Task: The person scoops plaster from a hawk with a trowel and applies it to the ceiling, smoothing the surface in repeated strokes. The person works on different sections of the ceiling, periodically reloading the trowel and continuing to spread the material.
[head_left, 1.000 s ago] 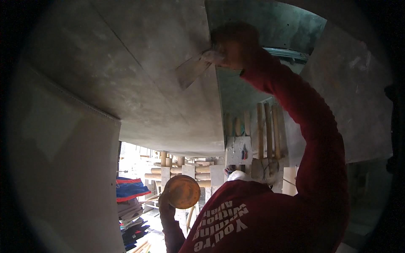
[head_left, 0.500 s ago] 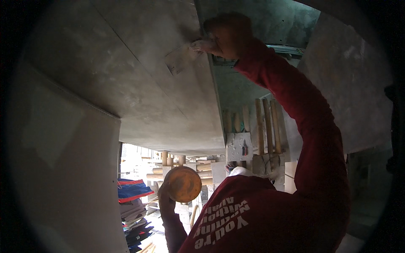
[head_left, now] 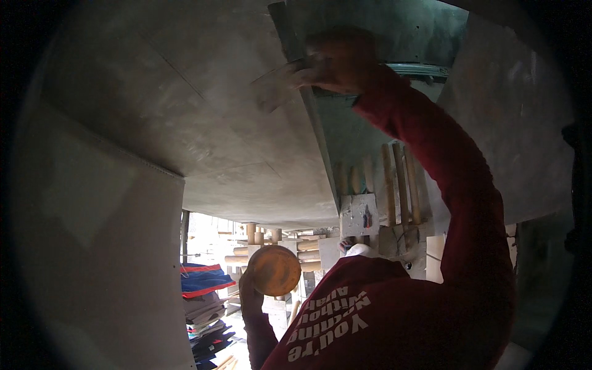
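Left hand [head_left: 250,295]: low in view, fingers closed around the edge of one round orange bowl [head_left: 274,270], held up with its outer side toward the camera; contents not visible. Below left of it, one stack of folded fabrics [head_left: 203,302] in blue, red and dark colours. Above, one broad grey plastered ceiling [head_left: 185,123], with one pale wall panel [head_left: 92,246] at the left. Right hand [head_left: 336,61]: raised overhead on a red sleeve [head_left: 444,185], closed on the handle of one flat trowel [head_left: 274,89], blade lying against the ceiling just beside a raised edge; exact finger spread blurred. Further right, several upright wooden poles [head_left: 401,185], count uncertain, and one grey slab [head_left: 512,123].
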A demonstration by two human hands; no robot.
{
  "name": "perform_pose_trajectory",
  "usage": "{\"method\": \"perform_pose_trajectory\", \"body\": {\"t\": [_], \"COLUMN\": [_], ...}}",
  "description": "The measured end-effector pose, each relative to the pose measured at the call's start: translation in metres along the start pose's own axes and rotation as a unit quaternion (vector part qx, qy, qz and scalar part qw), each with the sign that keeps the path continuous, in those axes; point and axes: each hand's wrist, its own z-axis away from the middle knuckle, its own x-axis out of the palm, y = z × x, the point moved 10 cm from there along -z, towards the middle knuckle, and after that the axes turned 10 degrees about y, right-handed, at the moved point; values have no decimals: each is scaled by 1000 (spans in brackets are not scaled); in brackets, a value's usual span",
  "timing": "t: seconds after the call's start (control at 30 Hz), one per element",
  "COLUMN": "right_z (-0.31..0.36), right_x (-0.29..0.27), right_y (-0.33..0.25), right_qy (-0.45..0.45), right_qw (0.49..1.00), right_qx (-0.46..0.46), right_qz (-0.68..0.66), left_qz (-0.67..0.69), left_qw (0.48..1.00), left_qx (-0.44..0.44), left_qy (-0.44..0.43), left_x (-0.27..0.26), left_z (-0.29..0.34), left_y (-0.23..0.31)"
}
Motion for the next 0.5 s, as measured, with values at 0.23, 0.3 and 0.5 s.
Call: {"method": "perform_pose_trajectory", "body": {"t": [0.23, 0.3, 0.5], "right_z": [-13, -3, 19], "right_x": [28, 49, 7], "right_y": [1, 34, 61], "right_qy": [-10, -53, -6], "right_qw": [999, 992, 997], "right_qx": [-10, 62, -8], "right_qz": [-34, -92, 76], "left_qz": [37, -53, -95], "left_qw": [995, 998, 993], "left_qx": [-86, -13, 47], "left_qy": [44, 45, 51], "left_x": [-3, -8, -14], "left_z": [2, 14, 33], "left_y": [-9, -2, 0]}}
